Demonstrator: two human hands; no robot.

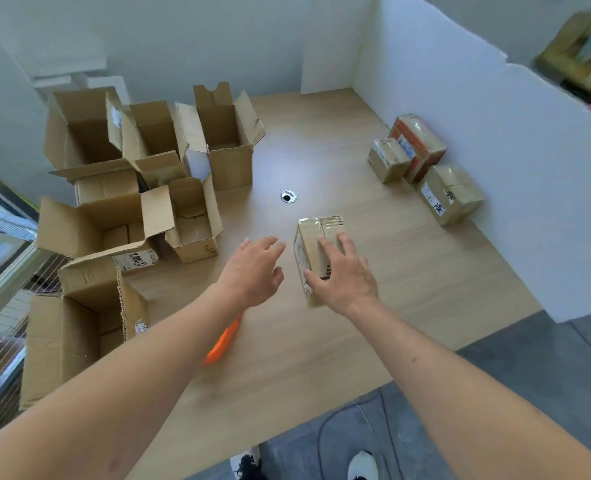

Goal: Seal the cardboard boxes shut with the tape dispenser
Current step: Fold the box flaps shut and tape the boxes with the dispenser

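Three taped boxes [425, 164] far right, open cartons [141, 174] left

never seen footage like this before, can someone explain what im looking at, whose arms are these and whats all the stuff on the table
This is one picture from a camera worn on a person's head, looking down at their own bare arms; there is no machine. The right hand rests on a small taped box on the wooden table. The left hand hovers open beside it, holding nothing. Open, empty cardboard boxes crowd the left side. Three taped boxes sit by the white wall on the right. An orange tool lies partly hidden under the left forearm.
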